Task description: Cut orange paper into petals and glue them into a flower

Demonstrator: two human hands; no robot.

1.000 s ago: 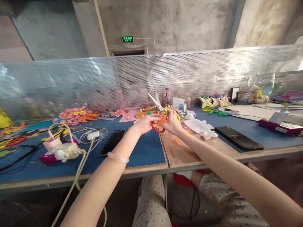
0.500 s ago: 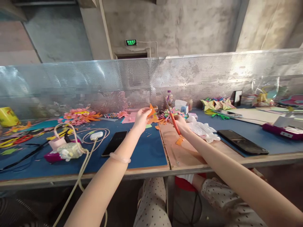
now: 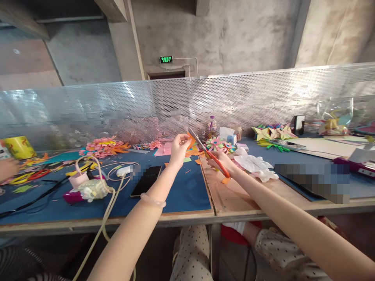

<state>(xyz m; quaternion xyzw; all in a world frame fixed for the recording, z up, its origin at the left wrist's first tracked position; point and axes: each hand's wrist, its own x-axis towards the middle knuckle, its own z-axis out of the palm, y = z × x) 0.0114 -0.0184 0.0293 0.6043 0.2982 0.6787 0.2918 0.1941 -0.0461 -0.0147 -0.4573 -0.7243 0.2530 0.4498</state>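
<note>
My left hand (image 3: 179, 147) pinches a small piece of orange paper (image 3: 191, 139) above the blue part of the table. A pair of orange-handled scissors (image 3: 218, 162) is in my right hand (image 3: 223, 160), with fingers wrapped round the handles. Its blades point up and left and reach the orange paper; whether they are closed on it I cannot make out. An orange scrap (image 3: 225, 180) lies on the brown board (image 3: 234, 199) below my right hand. Behind the scissors sits a many-coloured paper flower (image 3: 218, 143).
A phone (image 3: 146, 181) and a power strip with cables (image 3: 90, 189) lie left. Pink paper flowers (image 3: 102, 146) stand farther back. White crumpled plastic (image 3: 254, 164) is at right. A co-worker's hand (image 3: 8, 168) shows at the far left. A perforated metal screen (image 3: 123, 101) borders the table.
The scissors have swung leftward, bringing their blades to the orange paper. A co-worker's hand has come into view at the far left. The camera view has shifted slightly.
</note>
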